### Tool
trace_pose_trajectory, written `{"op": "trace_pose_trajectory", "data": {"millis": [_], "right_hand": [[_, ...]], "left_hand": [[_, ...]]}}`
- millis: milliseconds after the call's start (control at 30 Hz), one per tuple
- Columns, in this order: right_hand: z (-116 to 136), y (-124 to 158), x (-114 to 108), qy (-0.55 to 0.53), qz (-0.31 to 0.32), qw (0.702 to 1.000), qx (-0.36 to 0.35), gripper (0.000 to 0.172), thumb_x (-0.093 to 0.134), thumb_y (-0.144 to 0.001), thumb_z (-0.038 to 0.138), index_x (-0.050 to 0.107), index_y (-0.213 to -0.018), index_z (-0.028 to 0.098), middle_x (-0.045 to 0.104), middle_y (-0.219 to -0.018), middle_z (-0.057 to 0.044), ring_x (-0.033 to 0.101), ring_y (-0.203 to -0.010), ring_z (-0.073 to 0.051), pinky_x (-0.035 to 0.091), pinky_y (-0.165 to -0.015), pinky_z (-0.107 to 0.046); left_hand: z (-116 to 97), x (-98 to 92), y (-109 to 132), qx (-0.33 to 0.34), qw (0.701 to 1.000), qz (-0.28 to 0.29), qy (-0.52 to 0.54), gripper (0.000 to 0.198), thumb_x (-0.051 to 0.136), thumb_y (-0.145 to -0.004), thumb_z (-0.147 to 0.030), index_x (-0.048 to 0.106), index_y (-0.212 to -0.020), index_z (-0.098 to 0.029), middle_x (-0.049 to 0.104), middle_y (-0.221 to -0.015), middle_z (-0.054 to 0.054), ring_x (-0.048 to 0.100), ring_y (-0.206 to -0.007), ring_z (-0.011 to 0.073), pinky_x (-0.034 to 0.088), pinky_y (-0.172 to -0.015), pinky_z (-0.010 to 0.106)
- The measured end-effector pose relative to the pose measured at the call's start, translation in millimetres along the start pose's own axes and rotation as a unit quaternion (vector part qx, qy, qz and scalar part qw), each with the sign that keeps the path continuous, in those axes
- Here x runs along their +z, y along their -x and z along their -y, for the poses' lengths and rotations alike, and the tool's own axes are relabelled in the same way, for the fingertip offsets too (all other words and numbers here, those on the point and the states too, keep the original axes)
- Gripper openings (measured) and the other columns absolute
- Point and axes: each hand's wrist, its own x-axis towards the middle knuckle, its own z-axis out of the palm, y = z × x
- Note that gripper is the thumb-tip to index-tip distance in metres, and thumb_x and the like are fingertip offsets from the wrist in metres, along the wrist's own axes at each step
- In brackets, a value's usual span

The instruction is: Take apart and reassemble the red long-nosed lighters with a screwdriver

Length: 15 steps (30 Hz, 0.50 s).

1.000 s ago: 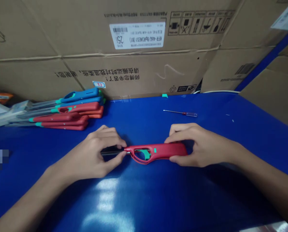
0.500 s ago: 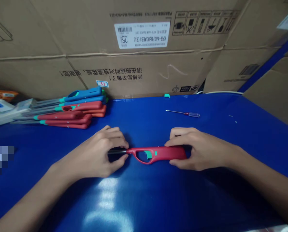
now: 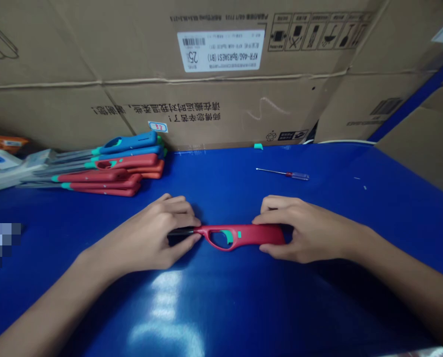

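A red long-necked lighter (image 3: 244,236) with a teal trigger lies lengthwise on the blue table (image 3: 225,307) in front of me. My left hand (image 3: 158,238) is closed round its dark metal tube, which is mostly hidden under the fingers. The red handle end sits in my right hand (image 3: 299,228), pinched between thumb and fingers.
A stack of several red and blue lighters (image 3: 110,168) lies at the back left, tubes pointing left. A small screwdriver (image 3: 283,173) rests at the back right of centre. A tiny teal part (image 3: 257,146) sits by the cardboard boxes (image 3: 214,74) walling the table's far edge.
Both hands keep their grip on the red lighter. The left hand has slid slightly right along the tube toward the handle; the lighter lies about level.
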Motion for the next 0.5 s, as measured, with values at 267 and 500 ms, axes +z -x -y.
{"op": "trace_pose_trajectory", "data": {"millis": [267, 500], "right_hand": [[-0.1, 0.3, -0.8, 0.006, 0.001, 1.0, -0.003, 0.019, 0.068, -0.079, 0.03, 0.071, -0.097, 0.023, 0.06, -0.09, -0.002, 0.057, -0.076, -0.014, 0.044, -0.067, -0.028], [-0.9, 0.0, -1.9, 0.015, -0.012, 1.0, -0.019, 0.018, 0.07, -0.076, 0.024, 0.071, -0.094, 0.021, 0.062, -0.088, -0.002, 0.058, -0.074, -0.014, 0.045, -0.067, -0.027]], "left_hand": [[1.5, -1.3, 1.4, 0.0, 1.0, 0.01, 0.006, 0.02, 0.053, -0.093, -0.029, 0.072, -0.094, -0.022, 0.065, -0.088, 0.004, 0.057, -0.082, 0.019, 0.044, -0.078, 0.036], [1.7, 0.0, 1.5, 0.002, 1.0, 0.011, -0.001, 0.02, 0.054, -0.093, -0.029, 0.073, -0.097, -0.024, 0.066, -0.089, 0.004, 0.057, -0.083, 0.0188, 0.045, -0.079, 0.035]]}}
